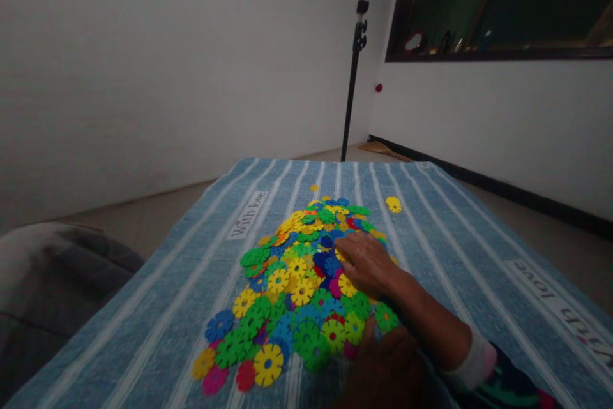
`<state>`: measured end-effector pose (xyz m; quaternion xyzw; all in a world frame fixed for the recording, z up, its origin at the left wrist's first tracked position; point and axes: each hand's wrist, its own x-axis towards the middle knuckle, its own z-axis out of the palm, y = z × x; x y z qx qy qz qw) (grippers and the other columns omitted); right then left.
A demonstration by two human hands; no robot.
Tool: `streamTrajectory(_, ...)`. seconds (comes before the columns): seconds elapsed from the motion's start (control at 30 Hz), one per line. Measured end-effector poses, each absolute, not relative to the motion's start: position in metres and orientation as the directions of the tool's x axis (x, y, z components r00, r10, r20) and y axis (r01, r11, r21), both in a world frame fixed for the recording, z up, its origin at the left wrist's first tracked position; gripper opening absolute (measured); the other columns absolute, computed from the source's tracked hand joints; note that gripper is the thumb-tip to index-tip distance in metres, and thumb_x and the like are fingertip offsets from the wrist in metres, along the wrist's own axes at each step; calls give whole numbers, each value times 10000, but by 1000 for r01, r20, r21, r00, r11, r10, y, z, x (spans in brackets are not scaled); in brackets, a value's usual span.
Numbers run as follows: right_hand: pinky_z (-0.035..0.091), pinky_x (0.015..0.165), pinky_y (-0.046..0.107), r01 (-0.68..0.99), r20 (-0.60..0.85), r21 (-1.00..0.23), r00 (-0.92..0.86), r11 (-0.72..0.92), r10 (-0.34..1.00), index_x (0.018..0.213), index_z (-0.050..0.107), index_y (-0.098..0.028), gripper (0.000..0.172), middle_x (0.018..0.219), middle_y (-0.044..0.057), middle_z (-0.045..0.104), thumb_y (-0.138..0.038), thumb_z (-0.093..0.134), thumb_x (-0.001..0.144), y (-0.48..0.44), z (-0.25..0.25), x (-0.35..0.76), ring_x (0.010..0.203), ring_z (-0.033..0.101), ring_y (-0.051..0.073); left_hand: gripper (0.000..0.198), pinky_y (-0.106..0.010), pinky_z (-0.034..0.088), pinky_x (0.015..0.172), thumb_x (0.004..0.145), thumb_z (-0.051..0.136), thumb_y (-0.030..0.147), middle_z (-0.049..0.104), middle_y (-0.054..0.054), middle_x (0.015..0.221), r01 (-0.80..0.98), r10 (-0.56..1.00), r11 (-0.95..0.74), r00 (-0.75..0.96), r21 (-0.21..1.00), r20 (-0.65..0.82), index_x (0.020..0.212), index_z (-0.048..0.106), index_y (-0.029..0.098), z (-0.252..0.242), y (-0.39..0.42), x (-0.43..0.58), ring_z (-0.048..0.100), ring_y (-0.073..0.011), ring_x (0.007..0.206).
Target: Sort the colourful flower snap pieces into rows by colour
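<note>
A heap of flower-shaped plastic discs (301,291) in green, yellow, blue, red and pink lies on a striped blue cloth. Over the heap's right side reaches my right hand (366,262), its fingers bent down among yellow and dark blue discs. Its fingertips are partly hidden, so what they pinch does not show. Closer to me, at the heap's near right edge, my left hand (385,364) is dark and blurred with curled fingers. A green disc (385,318) is just beyond it; whatever that hand holds is hidden.
Yellow discs (393,205) lie apart on the cloth (191,268) at the far right, and a small one (314,187) lies beyond the heap. Behind the table stands a lamp on a black pole (352,90). Grey fabric (57,300) is at the left.
</note>
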<state>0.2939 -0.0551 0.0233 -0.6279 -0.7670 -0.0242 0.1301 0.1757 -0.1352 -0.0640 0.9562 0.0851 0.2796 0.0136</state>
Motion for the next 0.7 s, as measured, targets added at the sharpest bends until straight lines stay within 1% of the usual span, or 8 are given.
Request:
streamTrajectory(0.17,405,762,314,962,179,-112,-227,249,957,1134,622,-234,401,967,71,669,-104,552,761,-52,27,292,923,589,243,193,-373,404,1053,944,493,371,690,29,1002,165,192,-981,828,98,527,920,595,209,-64,-137,176,618,-129,966)
streamTrajectory(0.27,414,764,312,950,193,-122,-261,287,946,1074,657,-219,385,925,69,669,-84,552,730,-51,26,292,899,594,235,236,-352,411,1048,969,443,347,688,39,992,172,191,-981,819,86,542,868,609,212,-62,-138,175,623,-116,956)
streamTrajectory(0.33,426,771,312,939,234,-159,-266,306,935,1040,676,-205,366,906,71,670,-84,556,716,-51,24,293,887,595,231,256,-352,412,1047,967,439,365,684,40,1001,179,193,-981,829,78,525,850,612,216,-61,-138,174,623,-122,960)
streamTrajectory(0.4,441,783,314,912,301,-245,-252,330,920,1021,689,-194,362,892,70,676,-84,563,700,-51,22,294,883,598,226,246,-364,406,1055,941,479,408,681,32,1018,175,183,-982,846,63,501,855,607,216,-61,-139,173,617,-140,984)
streamTrajectory(0.5,468,800,314,809,392,-455,-193,372,899,1016,700,-178,362,917,71,694,-94,578,685,-50,21,298,881,614,214,205,-370,388,1070,916,527,401,681,25,979,181,193,-981,857,72,477,873,582,208,-62,-139,173,610,-144,988)
streamTrajectory(0.57,482,804,317,714,413,-591,-132,376,901,1040,698,-163,367,971,80,701,-123,591,691,-51,23,302,878,626,206,192,-382,382,1070,926,510,383,677,22,976,165,188,-982,872,90,452,891,567,203,-60,-139,173,607,-142,983)
streamTrajectory(0.63,489,782,318,644,396,-670,-110,369,912,1058,699,-151,369,979,82,701,-152,591,705,-53,28,308,851,630,197,191,-398,381,1063,940,483,370,675,11,998,154,184,-982,889,105,418,907,563,199,-58,-139,172,606,-150,990)
streamTrajectory(0.7,484,755,311,619,358,-692,-152,371,921,1044,711,-149,359,942,73,699,-164,590,706,-56,34,314,821,622,188,190,-404,379,1057,945,476,357,675,1,1001,159,190,-981,903,112,387,909,565,193,-54,-139,172,606,-157,993)
